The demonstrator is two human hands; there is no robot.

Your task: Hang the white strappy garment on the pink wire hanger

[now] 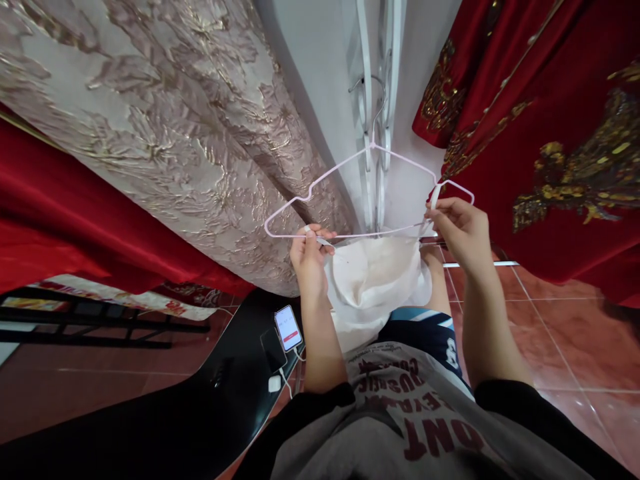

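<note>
A pale pink wire hanger (pixel 345 160) is in front of me, its metal hook up at the white rack bars. A white garment (pixel 375 267) hangs below the hanger's bottom bar by thin straps. My right hand (pixel 463 230) pinches the white strap (pixel 435 197), which is looped over the hanger's right shoulder near the notch. My left hand (pixel 311 257) is at the left part of the bottom bar, fingers closed on the garment's other strap (pixel 324 241). That left strap does not reach the hanger's left notch. The garment's lower part lies against my lap.
A pink brocade garment (pixel 200 133) and red cloth (pixel 90 213) hang on the left; red embroidered garments (pixel 565 147) hang on the right. White rack bars (pixel 367 100) stand ahead. Two phones, one lit (pixel 287 328), and a white charger (pixel 275 383) lie by a black seat (pixel 200 407).
</note>
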